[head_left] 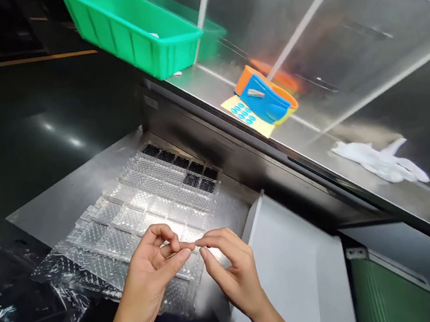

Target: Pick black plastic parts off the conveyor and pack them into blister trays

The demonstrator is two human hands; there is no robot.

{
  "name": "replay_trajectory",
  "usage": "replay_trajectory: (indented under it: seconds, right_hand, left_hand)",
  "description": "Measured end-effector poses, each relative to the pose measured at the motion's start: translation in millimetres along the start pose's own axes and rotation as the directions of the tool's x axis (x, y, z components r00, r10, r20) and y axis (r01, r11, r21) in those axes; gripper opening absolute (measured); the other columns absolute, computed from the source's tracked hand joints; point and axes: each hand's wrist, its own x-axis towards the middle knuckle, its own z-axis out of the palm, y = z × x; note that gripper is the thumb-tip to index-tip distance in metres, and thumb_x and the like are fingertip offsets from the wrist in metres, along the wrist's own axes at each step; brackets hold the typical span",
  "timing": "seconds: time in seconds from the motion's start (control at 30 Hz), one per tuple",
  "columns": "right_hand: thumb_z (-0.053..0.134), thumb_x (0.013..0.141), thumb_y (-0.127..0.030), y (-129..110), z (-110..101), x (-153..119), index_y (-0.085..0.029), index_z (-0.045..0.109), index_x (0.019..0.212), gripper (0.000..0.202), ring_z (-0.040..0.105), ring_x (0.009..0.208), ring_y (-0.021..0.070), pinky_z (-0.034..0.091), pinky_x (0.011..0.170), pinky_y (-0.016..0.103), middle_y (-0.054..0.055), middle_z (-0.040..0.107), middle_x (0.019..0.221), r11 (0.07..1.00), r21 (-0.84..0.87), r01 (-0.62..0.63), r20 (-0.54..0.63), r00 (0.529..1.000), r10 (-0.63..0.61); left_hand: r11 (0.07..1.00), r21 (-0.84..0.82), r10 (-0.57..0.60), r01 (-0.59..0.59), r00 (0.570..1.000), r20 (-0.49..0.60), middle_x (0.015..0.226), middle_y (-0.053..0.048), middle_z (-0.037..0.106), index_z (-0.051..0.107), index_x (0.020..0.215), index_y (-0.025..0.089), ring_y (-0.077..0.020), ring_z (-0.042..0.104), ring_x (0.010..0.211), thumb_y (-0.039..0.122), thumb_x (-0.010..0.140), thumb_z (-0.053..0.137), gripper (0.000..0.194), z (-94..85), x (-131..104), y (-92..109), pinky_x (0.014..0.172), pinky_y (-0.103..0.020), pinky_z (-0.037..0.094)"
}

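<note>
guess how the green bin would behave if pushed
The green bin looks fairly stiff, as its ribbed sides stand straight. Probably light for its size: its walls look thin. It might slide easily, since the metal surface under it looks shiny.

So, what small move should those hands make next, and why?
Perhaps lower the left hand and right hand slightly toward the clear plastic trays. Their fingers are close together above the trays, and anything tiny pinched there, which I can't make out, would have less far to fall.
</note>
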Motion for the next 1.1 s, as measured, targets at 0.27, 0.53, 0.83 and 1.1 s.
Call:
replay_trajectory:
  seconds: [0.27, 0.53, 0.83, 1.1]
  right_hand:
    - [0.06, 0.091, -0.026, -24, -41, -62, -0.024, 0.072, 0.091, 0.012, 0.061, 0.078, 0.018, 0.048, 0.075, 0.032, 0.003, 0.068, 0.082, 0.966, 0.243, -0.092, -0.136, 0.982, 0.128]
    - [0.062, 0.09, -0.034, -29, -72, -141, -0.021, 0.068, 0.088, 0.014, 0.06, 0.075, 0.0165, 0.049, 0.074, 0.03, 0.003, 0.064, 0.08, 0.792, 0.606, -0.073, -0.269, 0.919, 0.29]
    - [0.062, 0.086, -0.011, -42, -131, -219, -0.024, 0.07, 0.098, 0.02, 0.062, 0.075, 0.0172, 0.052, 0.069, 0.031, 0.004, 0.068, 0.082, 0.939, -0.308, -0.151, -0.647, 0.757, -0.091]
    - [0.061, 0.079, -0.006, -36, -167, -269, -0.016, 0.069, 0.082, 0.014, 0.059, 0.067, 0.0143, 0.047, 0.064, 0.027, 0.003, 0.065, 0.071, 0.901, -0.365, -0.234, -0.734, 0.668, -0.124]
  left_hand:
    - [0.997, 0.049, 0.042, -0.057, 0.964, 0.264, 0.071, 0.007, 0.056, 0.057, 0.088, 0.026, -0.0128, 0.066, 0.075, 0.02, 0.074, 0.079, 0.027, 36.0, -47, -17, 0.074, -0.02, 0.054]
    - [0.939, -0.163, -0.146, 0.301, 0.784, 0.604, 0.072, 0.004, 0.052, 0.06, 0.09, 0.024, -0.0106, 0.058, 0.067, 0.022, 0.071, 0.078, 0.026, 96.1, -80, -49, 0.071, -0.022, 0.055]
    - [0.971, 0.237, -0.182, 0.037, 0.758, 0.626, 0.07, 0.007, 0.068, 0.053, 0.083, 0.025, -0.0091, 0.066, 0.068, 0.018, 0.072, 0.082, 0.032, 160.0, -114, -109, 0.067, -0.013, 0.053]
    - [0.884, 0.388, -0.111, -0.262, 0.688, 0.717, 0.072, 0.003, 0.076, 0.061, 0.082, 0.025, -0.0163, 0.074, 0.071, 0.02, 0.072, 0.081, 0.023, 201.7, -137, -142, 0.068, -0.018, 0.06]
